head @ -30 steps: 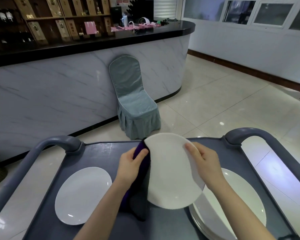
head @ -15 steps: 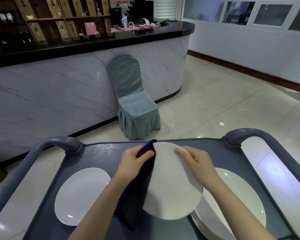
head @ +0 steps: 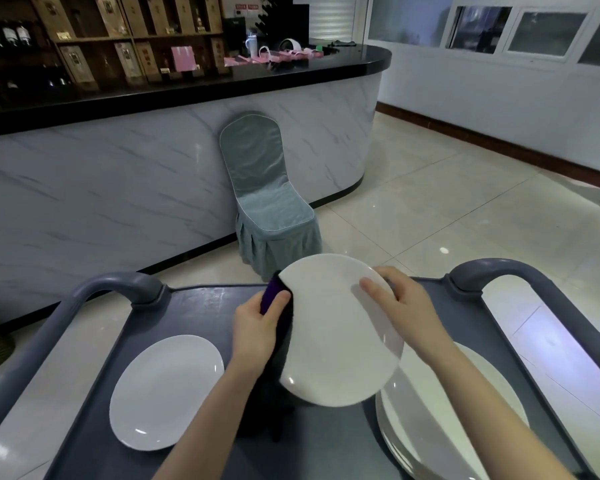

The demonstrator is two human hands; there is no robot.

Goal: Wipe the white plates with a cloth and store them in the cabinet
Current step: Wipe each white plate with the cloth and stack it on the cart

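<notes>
in the middle of the frame, the left hand is gripping a purple cloth and pressing it against the left rim of a white plate, while the right hand is grasping that plate's upper right rim. the plate is hanging tilted above a grey cart, where a second plate is lying at lower left and a stack of plates is sitting at lower right.

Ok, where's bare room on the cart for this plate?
Bare cart top behind the lone plate, by the left handle, and in the near strip between it and the plate stack. Centre crowded: left hand, cloth, held plate, right hand.
</notes>
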